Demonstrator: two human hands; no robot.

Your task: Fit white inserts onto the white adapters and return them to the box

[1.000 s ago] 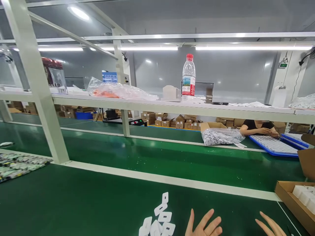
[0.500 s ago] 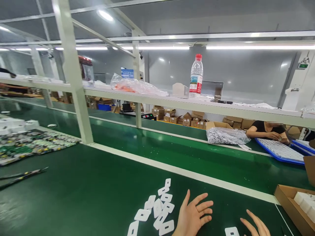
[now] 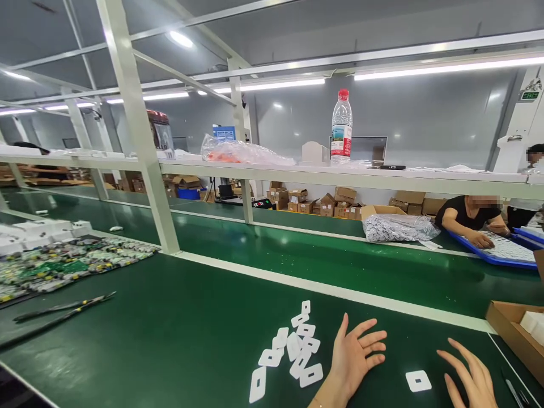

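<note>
My left hand (image 3: pixel 357 354) is held palm up above the green work surface (image 3: pixel 178 340), fingers spread and nothing in it. Just left of it lies a loose cluster of white plastic plates (image 3: pixel 301 348), each with a small rectangular hole; some overlap. My right hand (image 3: pixel 471 374) hovers at the lower right with its fingers apart, holding nothing. Between the two hands a single white plate (image 3: pixel 419 381) rests flat on the surface, nearest to the right fingertips but apart from them.
At left, circuit boards (image 3: pixel 76 263) are piled beside white casings (image 3: pixel 38 235) and dark tweezers (image 3: pixel 63 311). A cardboard box (image 3: pixel 510 334) stands at right. A shelf (image 3: pixel 293 171) carries a water bottle (image 3: pixel 341 127). Across the line, a person (image 3: pixel 471 218) works over a blue tray (image 3: pixel 510 258).
The view has shifted, so the plates and tweezers appear farther right. Both my hands stay open. The person opposite has lowered one hand onto the tray.
</note>
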